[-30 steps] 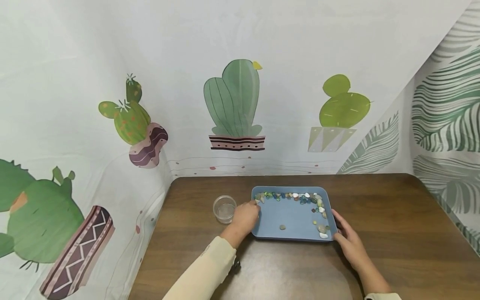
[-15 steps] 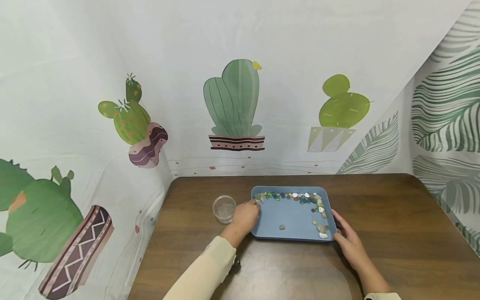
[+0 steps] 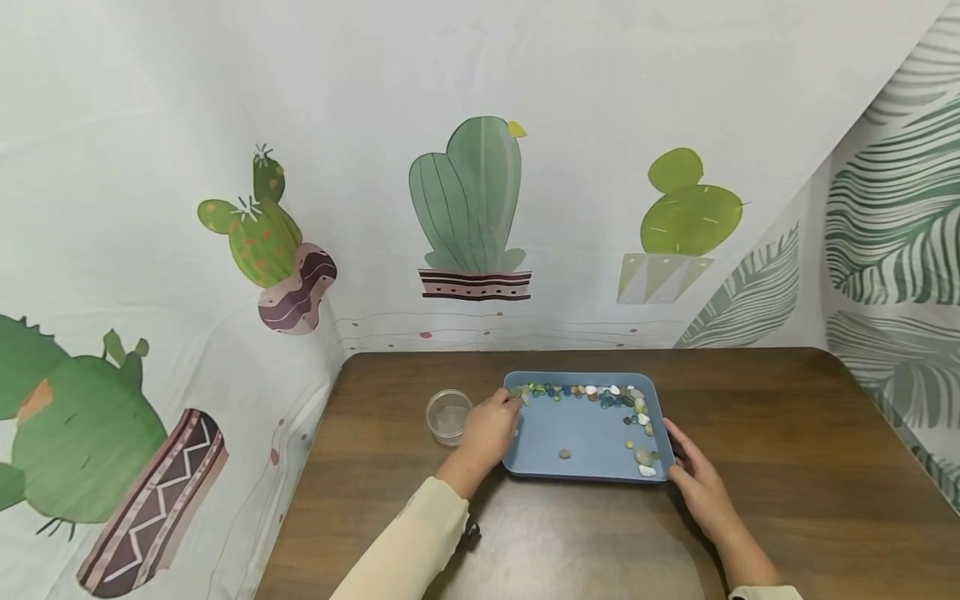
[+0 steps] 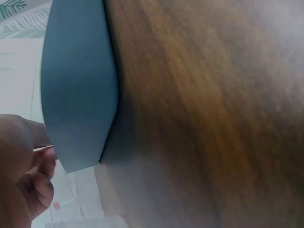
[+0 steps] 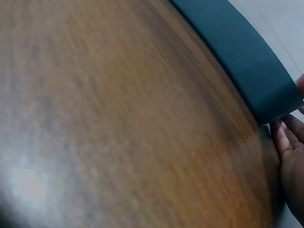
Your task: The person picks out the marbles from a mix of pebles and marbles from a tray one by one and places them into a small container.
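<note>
A blue rectangular tray lies on the table, with small stones and glass pebbles lined along its far side and down its right side. A lone grey-brown pebble sits near the front inside. My left hand is at the tray's left rim, fingertips reaching over it beside the stones in the far left corner. In the left wrist view its other fingers curl outside the wall; I cannot tell whether the hidden fingertips pinch a stone. My right hand grips the tray's front right corner, thumb at the rim.
Left of the tray, close to my left hand, stands a clear round container. A small dark object shows beside the left sleeve. Behind the brown wooden table hangs a white cloth printed with cacti.
My left hand has shifted slightly away from me along the left rim, toward the far corner. The right hand and the tray hold their places.
</note>
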Motion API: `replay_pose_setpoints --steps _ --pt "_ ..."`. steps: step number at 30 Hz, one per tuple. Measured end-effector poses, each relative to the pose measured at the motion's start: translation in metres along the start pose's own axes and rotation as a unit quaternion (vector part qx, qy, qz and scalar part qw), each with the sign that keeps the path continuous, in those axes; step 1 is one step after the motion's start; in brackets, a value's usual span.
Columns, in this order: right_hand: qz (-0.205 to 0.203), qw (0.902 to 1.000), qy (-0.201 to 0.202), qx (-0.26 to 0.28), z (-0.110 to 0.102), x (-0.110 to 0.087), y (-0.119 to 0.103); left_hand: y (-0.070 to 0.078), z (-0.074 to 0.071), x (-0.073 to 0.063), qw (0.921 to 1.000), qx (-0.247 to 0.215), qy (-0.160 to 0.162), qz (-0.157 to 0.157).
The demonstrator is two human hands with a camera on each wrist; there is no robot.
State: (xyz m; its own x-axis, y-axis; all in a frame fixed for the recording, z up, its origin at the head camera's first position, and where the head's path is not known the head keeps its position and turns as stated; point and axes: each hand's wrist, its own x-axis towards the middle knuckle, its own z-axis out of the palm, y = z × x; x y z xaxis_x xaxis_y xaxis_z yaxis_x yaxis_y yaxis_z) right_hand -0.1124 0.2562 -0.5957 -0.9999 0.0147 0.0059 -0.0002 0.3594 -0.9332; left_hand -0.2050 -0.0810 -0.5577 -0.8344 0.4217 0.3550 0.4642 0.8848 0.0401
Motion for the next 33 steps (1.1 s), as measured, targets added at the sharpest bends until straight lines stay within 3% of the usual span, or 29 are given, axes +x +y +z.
replay_pose_setpoints --steps 7,15,21,28,33 --pt "-0.002 1.0 0.004 -0.002 0.001 0.001 -0.002 -0.002 -0.008 -0.003 0.9957 -0.061 0.069 -0.013" --pt "0.008 1.0 -0.001 -0.004 0.0 0.0 -0.002 -0.008 -0.02 -0.014 0.9816 -0.125 0.133 -0.056" --pt "-0.002 1.0 0.005 -0.001 0.001 0.001 0.0 -0.018 -0.028 -0.024 0.9739 -0.136 0.153 -0.097" --pt "-0.017 0.9998 0.007 0.001 0.001 0.0 0.001 -0.03 -0.033 -0.032 0.9666 -0.13 0.188 -0.116" --pt "-0.014 0.9999 0.006 0.003 0.001 -0.001 0.0 -0.039 -0.035 -0.036 0.9655 -0.135 0.176 -0.136"
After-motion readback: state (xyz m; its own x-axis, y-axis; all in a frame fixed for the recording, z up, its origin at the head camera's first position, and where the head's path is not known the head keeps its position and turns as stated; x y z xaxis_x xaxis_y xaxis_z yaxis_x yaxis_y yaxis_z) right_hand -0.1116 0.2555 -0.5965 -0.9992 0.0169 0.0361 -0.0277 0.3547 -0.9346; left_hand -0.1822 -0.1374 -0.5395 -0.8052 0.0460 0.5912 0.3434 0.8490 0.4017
